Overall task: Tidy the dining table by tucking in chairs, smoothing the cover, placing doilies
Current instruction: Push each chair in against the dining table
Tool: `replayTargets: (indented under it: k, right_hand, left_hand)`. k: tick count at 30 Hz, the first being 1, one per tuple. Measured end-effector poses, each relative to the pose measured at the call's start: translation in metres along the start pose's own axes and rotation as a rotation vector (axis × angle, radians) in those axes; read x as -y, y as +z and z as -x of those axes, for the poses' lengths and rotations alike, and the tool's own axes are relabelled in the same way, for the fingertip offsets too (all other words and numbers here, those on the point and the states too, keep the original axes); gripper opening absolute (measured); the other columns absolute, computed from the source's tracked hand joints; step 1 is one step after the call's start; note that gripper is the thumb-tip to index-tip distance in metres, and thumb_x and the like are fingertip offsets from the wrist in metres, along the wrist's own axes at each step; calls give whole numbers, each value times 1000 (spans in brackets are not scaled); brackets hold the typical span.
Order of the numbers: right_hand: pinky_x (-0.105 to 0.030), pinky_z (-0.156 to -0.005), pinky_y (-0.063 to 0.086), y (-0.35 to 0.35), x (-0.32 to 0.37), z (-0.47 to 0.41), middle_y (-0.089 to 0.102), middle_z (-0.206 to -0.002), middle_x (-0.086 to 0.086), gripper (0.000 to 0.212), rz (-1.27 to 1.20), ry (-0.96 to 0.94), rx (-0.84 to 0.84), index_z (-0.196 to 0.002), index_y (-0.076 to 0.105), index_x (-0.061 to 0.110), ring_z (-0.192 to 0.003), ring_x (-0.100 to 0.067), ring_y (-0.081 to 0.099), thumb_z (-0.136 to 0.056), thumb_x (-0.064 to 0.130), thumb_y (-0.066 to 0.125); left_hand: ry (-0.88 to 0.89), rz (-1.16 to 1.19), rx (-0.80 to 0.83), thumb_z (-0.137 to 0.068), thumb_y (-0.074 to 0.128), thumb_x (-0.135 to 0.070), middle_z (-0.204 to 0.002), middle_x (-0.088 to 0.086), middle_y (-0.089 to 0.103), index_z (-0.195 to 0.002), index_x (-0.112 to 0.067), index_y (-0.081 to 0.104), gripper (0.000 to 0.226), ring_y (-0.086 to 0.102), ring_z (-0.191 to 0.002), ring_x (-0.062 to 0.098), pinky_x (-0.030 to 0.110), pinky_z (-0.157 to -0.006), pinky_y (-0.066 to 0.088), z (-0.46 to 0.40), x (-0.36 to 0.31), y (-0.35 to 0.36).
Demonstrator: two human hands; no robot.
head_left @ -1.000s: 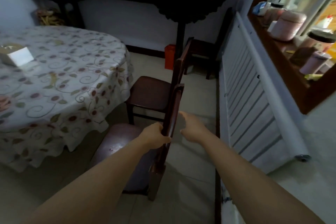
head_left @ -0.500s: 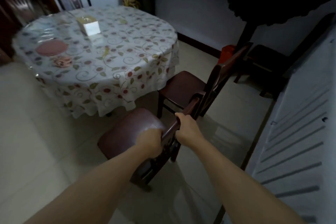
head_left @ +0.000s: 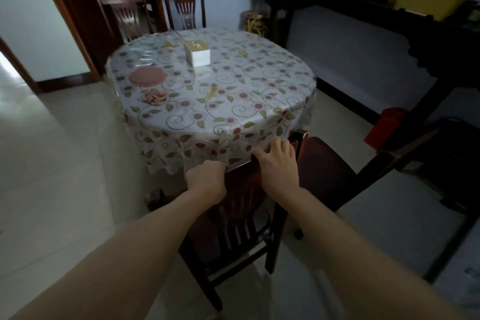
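A dark wooden chair (head_left: pixel 239 218) stands pushed against the round table, its seat under the floral cover (head_left: pixel 233 101). My left hand (head_left: pixel 206 180) grips the chair's top rail at the left. On the rail's right part rests my right hand (head_left: pixel 276 163), fingers spread and touching the cover's hanging hem. A round pink doily (head_left: pixel 147 76) lies on the table's left side, with a smaller crumpled pink doily (head_left: pixel 155 96) just in front of it. A second chair (head_left: pixel 324 169) stands to the right, its seat out from the table.
A white tissue box (head_left: pixel 197 53) sits near the table's centre. Two more chairs (head_left: pixel 185 9) stand behind the table by a doorway. A dark sideboard (head_left: pixel 389 15) loaded with boxes runs along the right wall, a red box (head_left: pixel 384 128) on the floor beneath it.
The chair I hold has been swung round and pushed in under the table. My view has turned left to face the table. My right hand's fingers have loosened from a grip to a spread rest.
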State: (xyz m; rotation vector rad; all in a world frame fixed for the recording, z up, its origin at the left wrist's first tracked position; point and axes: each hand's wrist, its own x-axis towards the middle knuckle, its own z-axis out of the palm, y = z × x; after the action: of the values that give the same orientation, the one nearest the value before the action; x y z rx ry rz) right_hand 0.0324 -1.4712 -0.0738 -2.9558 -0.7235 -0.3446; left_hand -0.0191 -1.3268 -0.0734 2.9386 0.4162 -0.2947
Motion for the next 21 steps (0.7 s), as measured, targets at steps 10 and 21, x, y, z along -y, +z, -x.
replayTargets:
  k: [10,21]
  right_hand:
    - [-42,-115,20,21,10,-130,48,-125,-7,46,67,-240,145,-126,42,14,-121,-28,41,-84,7,58]
    - [-32,-62,33,27,2,-281,50,-90,2,57,66,-573,366,-107,43,18,-84,-22,53,-69,40,80]
  left_hand:
    - [-75,56,-20,-66,81,-29,-104,-1,62,-102,-22,63,41,61,-95,21,30,-66,43,-91,47,-48]
    - [-229,54,-53,-62,84,-29,-108,3,60,-102,-20,56,50,58,-103,24,33,-75,44,-190,78,-90]
